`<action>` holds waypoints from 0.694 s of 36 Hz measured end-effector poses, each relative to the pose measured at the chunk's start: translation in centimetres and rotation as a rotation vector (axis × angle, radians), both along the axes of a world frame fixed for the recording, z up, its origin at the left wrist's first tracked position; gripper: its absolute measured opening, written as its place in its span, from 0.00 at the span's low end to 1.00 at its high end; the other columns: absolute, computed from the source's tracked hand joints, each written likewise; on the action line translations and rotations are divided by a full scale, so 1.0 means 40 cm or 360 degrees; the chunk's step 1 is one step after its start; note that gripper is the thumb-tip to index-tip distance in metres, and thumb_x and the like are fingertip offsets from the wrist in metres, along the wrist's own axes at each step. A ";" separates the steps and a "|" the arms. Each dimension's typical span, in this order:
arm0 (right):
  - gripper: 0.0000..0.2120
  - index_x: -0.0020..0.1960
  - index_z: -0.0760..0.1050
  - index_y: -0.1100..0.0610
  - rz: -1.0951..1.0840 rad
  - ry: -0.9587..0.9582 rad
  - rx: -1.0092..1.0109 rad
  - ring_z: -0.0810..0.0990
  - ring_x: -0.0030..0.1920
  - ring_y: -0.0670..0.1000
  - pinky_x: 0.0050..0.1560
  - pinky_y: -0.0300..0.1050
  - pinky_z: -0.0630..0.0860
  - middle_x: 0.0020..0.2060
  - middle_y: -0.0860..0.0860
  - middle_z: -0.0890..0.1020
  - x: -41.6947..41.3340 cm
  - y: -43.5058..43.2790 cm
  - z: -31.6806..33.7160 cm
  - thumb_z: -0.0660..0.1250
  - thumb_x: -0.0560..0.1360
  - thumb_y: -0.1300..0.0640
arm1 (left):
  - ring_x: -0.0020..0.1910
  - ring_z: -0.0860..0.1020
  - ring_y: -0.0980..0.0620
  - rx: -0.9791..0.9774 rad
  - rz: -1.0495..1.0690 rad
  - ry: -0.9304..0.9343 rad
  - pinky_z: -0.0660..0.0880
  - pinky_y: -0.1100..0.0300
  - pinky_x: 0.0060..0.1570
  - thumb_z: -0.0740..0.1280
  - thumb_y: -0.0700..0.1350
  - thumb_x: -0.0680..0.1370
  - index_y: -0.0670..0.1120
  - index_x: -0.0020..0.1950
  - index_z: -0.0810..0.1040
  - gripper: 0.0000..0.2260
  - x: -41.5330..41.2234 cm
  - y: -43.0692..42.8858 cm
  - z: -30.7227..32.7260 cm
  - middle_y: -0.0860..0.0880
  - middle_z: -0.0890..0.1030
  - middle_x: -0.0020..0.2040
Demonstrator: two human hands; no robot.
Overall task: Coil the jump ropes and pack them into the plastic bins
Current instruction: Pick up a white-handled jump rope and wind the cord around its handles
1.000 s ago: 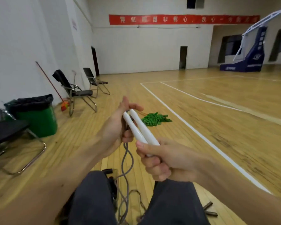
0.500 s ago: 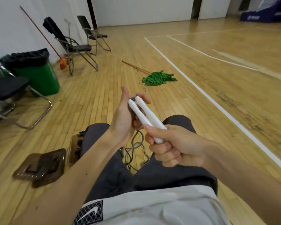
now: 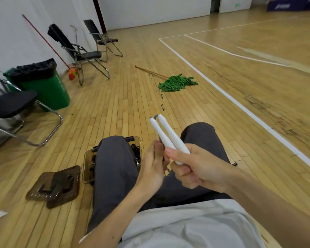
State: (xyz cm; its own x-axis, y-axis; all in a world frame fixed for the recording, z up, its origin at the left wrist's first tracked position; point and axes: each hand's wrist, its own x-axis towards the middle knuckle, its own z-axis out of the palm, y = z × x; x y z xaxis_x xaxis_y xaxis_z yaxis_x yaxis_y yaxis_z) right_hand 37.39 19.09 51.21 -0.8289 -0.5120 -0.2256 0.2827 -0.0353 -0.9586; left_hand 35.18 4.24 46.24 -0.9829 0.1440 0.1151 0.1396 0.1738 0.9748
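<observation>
Right hand: the right hand (image 3: 195, 167) is clenched around the butt ends of the two white handles (image 3: 168, 136), thumb laid across them, just above the person's lap.
Handles, long axis: the pair lies side by side and touching, tilted up and away from the right hand toward the far left, grey tips pointing out over the floor beyond the knees.
Left hand: the left hand (image 3: 153, 169) is just left of the handles, palm turned toward them, fingers near or touching their underside; whether it pinches the cord I cannot tell, since the fingers hide it.
Cord: only a short dark bit shows between the two hands below the handles; the rest is hidden behind the hands and legs.
Nearer hand: I judge the left hand is the one free to wind, as the right is fully taken up with the handles.
Coming move: the winding would likely go around the handles, across their long axis, so the left hand must circle them while the right keeps them steady.
Bin: a brown see-through bin (image 3: 87, 169) sits on the floor left of and below the handles, partly behind the left thigh, dark rope already inside.
Lids: two brown lids (image 3: 55, 187) lie further left of the handles, beside the bin.
Mop: a green mop (image 3: 175, 84) lies well beyond the handle tips.
</observation>
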 end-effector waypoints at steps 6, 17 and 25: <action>0.09 0.54 0.71 0.57 -0.0191 0.0069 0.0265 0.59 0.26 0.46 0.24 0.36 0.60 0.28 0.48 0.65 -0.010 0.019 -0.029 0.64 0.83 0.50 | 0.26 0.67 0.54 -0.0801 -0.0215 0.0452 0.66 0.56 0.28 0.50 0.59 0.83 0.58 0.47 0.67 0.11 0.005 -0.043 -0.017 0.54 0.71 0.29; 0.15 0.59 0.74 0.61 -0.0125 0.0413 0.0877 0.63 0.24 0.45 0.24 0.36 0.63 0.29 0.48 0.69 -0.019 0.028 -0.088 0.64 0.83 0.49 | 0.24 0.71 0.55 -0.1965 -0.0587 0.1375 0.66 0.61 0.17 0.73 0.49 0.78 0.49 0.42 0.72 0.11 -0.002 -0.114 0.075 0.57 0.65 0.31; 0.17 0.58 0.72 0.59 0.0303 0.0359 0.1282 0.64 0.26 0.48 0.26 0.40 0.64 0.36 0.55 0.71 -0.017 0.038 -0.055 0.64 0.82 0.45 | 0.32 0.73 0.52 -0.1999 -0.0982 0.1693 0.71 0.60 0.24 0.64 0.51 0.80 0.49 0.41 0.77 0.11 -0.035 -0.119 0.161 0.53 0.73 0.35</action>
